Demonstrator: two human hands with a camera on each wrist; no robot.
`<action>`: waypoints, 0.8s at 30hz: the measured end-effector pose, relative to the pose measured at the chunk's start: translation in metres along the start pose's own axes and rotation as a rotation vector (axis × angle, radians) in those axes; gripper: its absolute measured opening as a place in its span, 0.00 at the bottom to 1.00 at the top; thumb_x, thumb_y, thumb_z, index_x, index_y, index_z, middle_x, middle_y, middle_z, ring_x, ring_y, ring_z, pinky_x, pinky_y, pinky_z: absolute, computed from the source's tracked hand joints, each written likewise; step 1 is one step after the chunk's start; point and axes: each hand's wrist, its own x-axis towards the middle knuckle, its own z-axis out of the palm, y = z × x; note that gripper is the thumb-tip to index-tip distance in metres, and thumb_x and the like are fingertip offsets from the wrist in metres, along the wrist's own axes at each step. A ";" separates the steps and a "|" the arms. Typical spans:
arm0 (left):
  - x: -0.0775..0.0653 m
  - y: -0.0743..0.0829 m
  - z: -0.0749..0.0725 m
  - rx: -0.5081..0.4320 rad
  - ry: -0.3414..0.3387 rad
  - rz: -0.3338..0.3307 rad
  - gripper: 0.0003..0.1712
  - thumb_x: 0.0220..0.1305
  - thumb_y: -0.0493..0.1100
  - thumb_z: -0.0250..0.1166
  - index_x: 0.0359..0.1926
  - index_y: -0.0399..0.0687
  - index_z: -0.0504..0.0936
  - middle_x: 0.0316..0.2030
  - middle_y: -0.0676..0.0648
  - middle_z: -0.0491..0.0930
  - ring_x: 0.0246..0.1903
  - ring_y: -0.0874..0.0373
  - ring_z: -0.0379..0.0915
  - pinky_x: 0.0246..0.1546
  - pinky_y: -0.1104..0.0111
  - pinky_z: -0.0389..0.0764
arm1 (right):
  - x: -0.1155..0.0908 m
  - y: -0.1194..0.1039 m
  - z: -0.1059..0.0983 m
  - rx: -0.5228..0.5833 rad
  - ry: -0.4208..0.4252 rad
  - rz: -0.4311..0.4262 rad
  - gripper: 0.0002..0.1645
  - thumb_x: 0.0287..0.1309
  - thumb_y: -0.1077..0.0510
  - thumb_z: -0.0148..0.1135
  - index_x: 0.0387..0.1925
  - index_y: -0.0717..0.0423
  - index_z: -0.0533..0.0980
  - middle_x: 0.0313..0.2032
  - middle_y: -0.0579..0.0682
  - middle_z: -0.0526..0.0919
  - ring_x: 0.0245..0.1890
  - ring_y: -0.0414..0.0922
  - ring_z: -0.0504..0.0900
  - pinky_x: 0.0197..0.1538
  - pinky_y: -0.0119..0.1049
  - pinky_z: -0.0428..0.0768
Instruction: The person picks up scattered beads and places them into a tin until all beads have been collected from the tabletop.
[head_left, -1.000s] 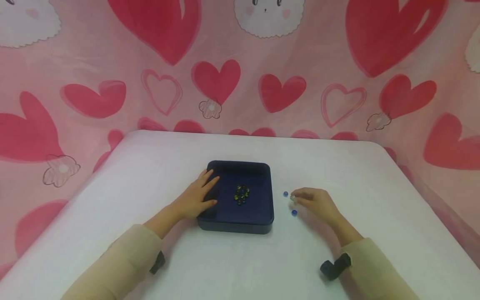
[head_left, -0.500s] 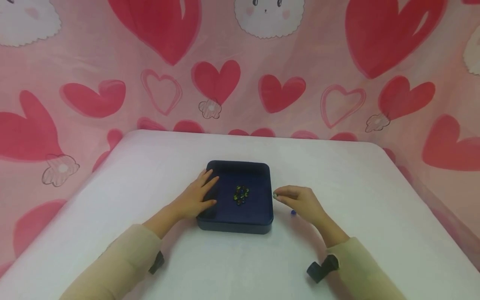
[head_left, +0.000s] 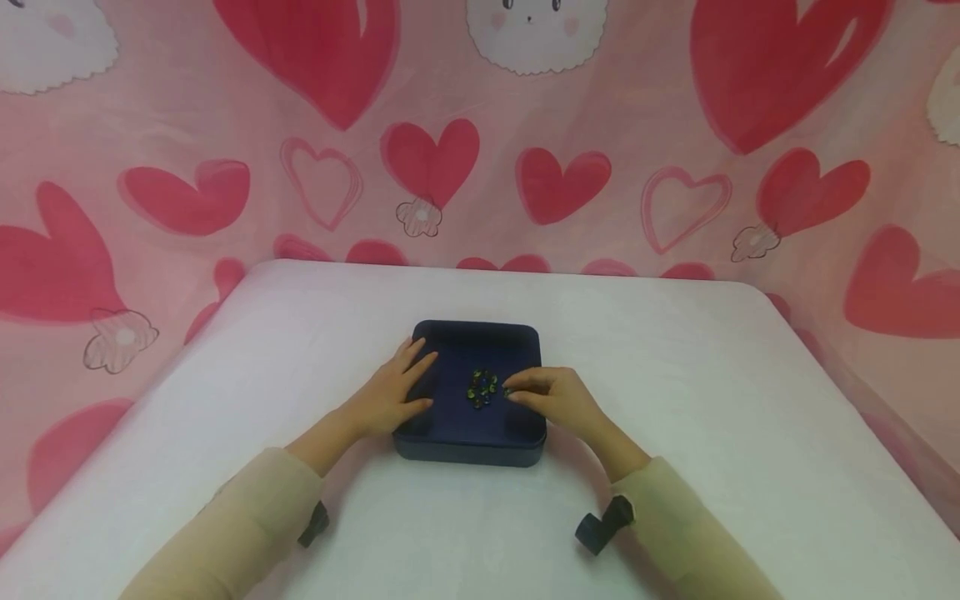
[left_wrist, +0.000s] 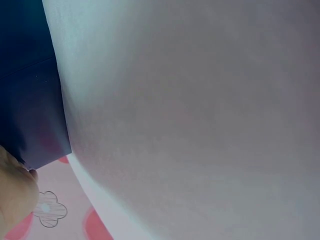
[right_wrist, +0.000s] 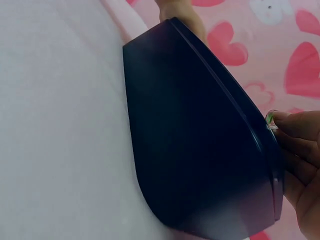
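Note:
A dark blue rectangular box (head_left: 517, 429) without a lid stands on the white table. Several dark and yellow-green marbles (head_left: 482, 387) lie clustered on its floor. My left hand (head_left: 386, 396) rests on the box's left rim, fingers spread over the edge. Over the box's right side, my right hand (head_left: 558, 398) pinches a glass marble (right_wrist: 270, 118) between thumb and finger; the right wrist view shows it clear with green inside, just above the rim. The marble is close to the cluster in the head view. The spot where blue marbles lay on the table is hidden behind the right hand.
The white table (head_left: 660, 333) extends around the box on every side. A pink cloth with red hearts (head_left: 562, 187) hangs behind the table. Each wrist carries a small black camera, such as the right one (head_left: 603, 525).
My right hand has moved left with the marble, from the table beside the box to over its inside. The blue marbles have passed out of sight behind it. The left hand stays put.

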 end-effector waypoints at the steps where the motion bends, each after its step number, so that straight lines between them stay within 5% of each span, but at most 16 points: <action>1: 0.000 0.000 0.000 0.002 0.000 0.002 0.37 0.57 0.48 0.56 0.64 0.41 0.52 0.65 0.40 0.40 0.63 0.46 0.29 0.57 0.51 0.45 | 0.001 -0.001 0.002 -0.005 -0.007 -0.003 0.13 0.48 0.60 0.61 0.38 0.60 0.78 0.36 0.51 0.80 0.36 0.42 0.78 0.37 0.31 0.75; 9: 0.000 0.001 -0.001 0.003 -0.002 -0.007 0.37 0.57 0.48 0.56 0.64 0.42 0.52 0.65 0.41 0.40 0.63 0.47 0.29 0.57 0.51 0.45 | 0.015 -0.008 0.017 -0.039 -0.056 -0.084 0.11 0.48 0.60 0.61 0.36 0.58 0.79 0.34 0.50 0.81 0.36 0.40 0.78 0.37 0.29 0.75; 24: -0.001 0.000 -0.001 -0.002 -0.010 -0.001 0.39 0.57 0.50 0.55 0.64 0.43 0.51 0.65 0.41 0.39 0.63 0.47 0.28 0.57 0.51 0.46 | 0.034 -0.009 0.041 -0.287 -0.196 -0.187 0.10 0.48 0.59 0.61 0.35 0.54 0.80 0.34 0.43 0.81 0.38 0.37 0.76 0.41 0.30 0.72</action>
